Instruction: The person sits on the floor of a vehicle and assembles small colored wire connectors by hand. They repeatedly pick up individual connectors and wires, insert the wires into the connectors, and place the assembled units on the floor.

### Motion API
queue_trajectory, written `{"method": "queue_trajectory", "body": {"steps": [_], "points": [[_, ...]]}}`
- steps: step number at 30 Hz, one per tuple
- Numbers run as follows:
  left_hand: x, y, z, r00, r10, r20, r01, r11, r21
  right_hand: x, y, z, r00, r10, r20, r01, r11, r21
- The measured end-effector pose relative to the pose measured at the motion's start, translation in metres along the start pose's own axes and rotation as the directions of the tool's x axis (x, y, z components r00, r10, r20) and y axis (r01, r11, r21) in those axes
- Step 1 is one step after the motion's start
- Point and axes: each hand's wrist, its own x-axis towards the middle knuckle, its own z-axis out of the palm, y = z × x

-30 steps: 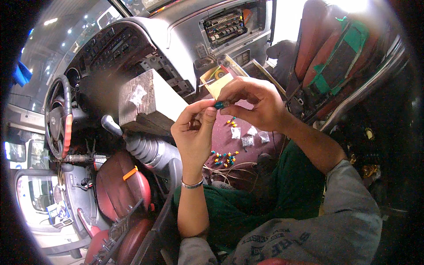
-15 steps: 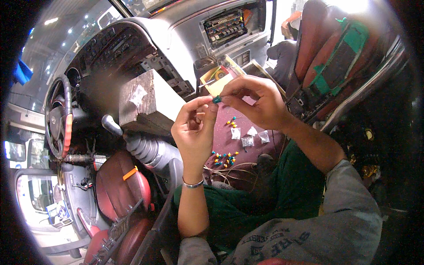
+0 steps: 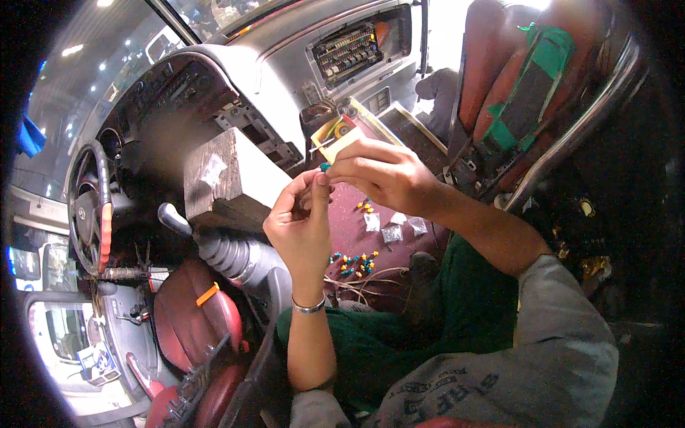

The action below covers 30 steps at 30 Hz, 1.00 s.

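A small teal piece (image 3: 325, 167), too small to tell its kind, sits at the meeting fingertips of both hands, above the reddish floor. My left hand (image 3: 300, 232) pinches it from below between thumb and forefinger, with the other fingers curled in. From above and the right, my right hand (image 3: 389, 175) closes its fingertips on the same piece and partly covers it. Below the hands, several small teal and yellow pieces (image 3: 357, 264) lie loose on the floor. Small clear plastic bags (image 3: 392, 233) rest near them.
A wooden block (image 3: 221, 178) with a plastic bag on top stands left of my hands, behind the gear lever (image 3: 173, 217). Beyond them is a yellow box (image 3: 330, 148) with tools. An open fuse panel (image 3: 349, 53) is set in the dashboard. Loose wires (image 3: 364, 285) cross the floor.
Both hands have shifted slightly left in the picture, still together on the teal piece. My right hand has turned and now hides more of it. The whole view has moved a little too.
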Motion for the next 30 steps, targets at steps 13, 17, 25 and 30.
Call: {"method": "queue_trajectory", "body": {"steps": [13, 17, 25, 30], "points": [[0.000, -0.008, 0.002, 0.983, 0.097, 0.158, -0.136, 0.958, 0.251, 0.001, -0.004, 0.007, 0.989, 0.148, 0.032, -0.150, 0.986, 0.074], [-0.001, -0.003, 0.001, 0.981, 0.062, 0.185, -0.104, 0.969, 0.224, 0.001, -0.018, 0.004, 0.986, 0.138, 0.097, -0.135, 0.990, -0.036], [0.008, -0.010, -0.020, 0.945, -0.019, 0.326, -0.001, 0.998, 0.061, -0.003, -0.024, 0.013, 0.984, -0.057, 0.168, 0.075, 0.991, -0.109], [0.009, -0.007, -0.016, 0.954, -0.031, 0.297, 0.072, 0.989, -0.131, 0.005, -0.028, 0.016, 0.993, 0.101, 0.058, -0.105, 0.993, 0.063]]}}
